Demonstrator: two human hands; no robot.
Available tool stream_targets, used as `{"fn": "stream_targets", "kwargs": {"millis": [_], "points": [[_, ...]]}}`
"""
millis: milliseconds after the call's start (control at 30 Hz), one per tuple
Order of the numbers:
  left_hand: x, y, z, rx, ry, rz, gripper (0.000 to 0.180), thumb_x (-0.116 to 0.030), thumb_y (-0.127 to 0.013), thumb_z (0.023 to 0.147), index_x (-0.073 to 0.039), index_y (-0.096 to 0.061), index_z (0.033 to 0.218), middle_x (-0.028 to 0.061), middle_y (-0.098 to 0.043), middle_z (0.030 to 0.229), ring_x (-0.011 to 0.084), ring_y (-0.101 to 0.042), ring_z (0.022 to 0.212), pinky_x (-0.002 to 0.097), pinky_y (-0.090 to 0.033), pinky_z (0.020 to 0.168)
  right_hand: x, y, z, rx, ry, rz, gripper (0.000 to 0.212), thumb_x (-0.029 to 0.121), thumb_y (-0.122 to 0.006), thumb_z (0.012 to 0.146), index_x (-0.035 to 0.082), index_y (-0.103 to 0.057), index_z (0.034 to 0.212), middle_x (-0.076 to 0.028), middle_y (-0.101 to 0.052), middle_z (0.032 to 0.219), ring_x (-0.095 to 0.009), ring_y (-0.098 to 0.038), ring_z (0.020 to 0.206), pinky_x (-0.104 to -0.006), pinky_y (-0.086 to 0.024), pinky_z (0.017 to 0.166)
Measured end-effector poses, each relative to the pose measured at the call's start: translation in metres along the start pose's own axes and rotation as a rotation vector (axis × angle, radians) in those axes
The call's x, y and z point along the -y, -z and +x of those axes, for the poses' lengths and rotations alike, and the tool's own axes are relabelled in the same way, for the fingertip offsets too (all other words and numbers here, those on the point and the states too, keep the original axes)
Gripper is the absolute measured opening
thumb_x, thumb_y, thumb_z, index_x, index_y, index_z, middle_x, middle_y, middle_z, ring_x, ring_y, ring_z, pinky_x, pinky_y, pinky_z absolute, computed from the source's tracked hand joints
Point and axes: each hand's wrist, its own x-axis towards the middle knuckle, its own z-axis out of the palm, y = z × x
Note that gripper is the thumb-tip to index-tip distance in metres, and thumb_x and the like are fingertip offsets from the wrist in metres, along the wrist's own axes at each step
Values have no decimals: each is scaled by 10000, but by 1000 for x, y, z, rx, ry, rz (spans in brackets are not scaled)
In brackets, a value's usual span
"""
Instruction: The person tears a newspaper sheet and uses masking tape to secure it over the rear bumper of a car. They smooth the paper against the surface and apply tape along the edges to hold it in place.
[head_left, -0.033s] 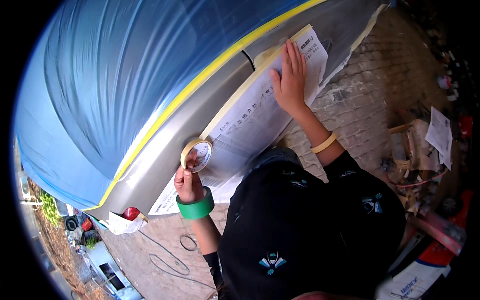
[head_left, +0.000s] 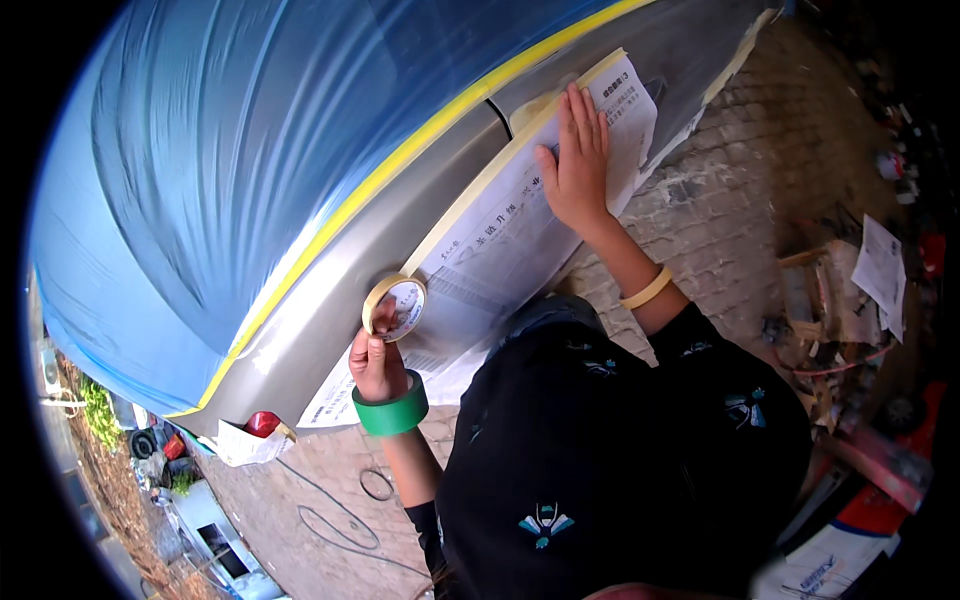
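My left hand [head_left: 370, 372] pinches a roll of cream masking tape [head_left: 411, 306] by its lower edge. From the roll, a masking tape strip [head_left: 462, 214] runs up along the top edge of a newspaper sheet [head_left: 500, 255]. That sheet lies against a grey car body panel [head_left: 385, 232]. Further up, my right hand [head_left: 580, 185] rests flat on the paper with fingers stretched, its fingertips at the taped edge. A wide green tape roll [head_left: 391, 412] circles my left wrist, and a thin yellow band [head_left: 650, 288] sits on my right wrist.
Blue plastic sheeting [head_left: 220, 170] covers the car above a yellow tape line [head_left: 345, 212]. A red lamp [head_left: 263, 424] with paper around it is at lower left. A black hose [head_left: 340, 535] lies on the paved ground [head_left: 720, 180]. Boxes [head_left: 845, 290] stand at right.
My right hand has shifted very slightly down and left on the newspaper. My left hand and the masking tape roll look nearly unmoved.
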Motion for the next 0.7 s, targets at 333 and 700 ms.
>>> {"fn": "stream_targets", "kwargs": {"millis": [333, 700], "points": [[-2, -2, 4, -11, -5, -104, 200, -159, -534, 963, 23, -605, 1008, 189, -630, 1147, 288, -556, 1170, 440, -380, 1038, 91, -28, -57, 236, 266, 228, 782, 499, -472, 919, -52, -285, 1442, -217, -259, 1519, -359, -224, 1424, -482, -165, 1149], [-111, 66, -82, -10, 51, 914, 267, -193, -672, 898, 14, -619, 739, 24, -531, 609, 74, -441, 556, 255, -375, 520, 104, -34, -61, 180, 315, 162, 853, 359, -590, 870, -67, -159, 1470, -258, -156, 1538, -418, -144, 1430, -508, -130, 1154]]}}
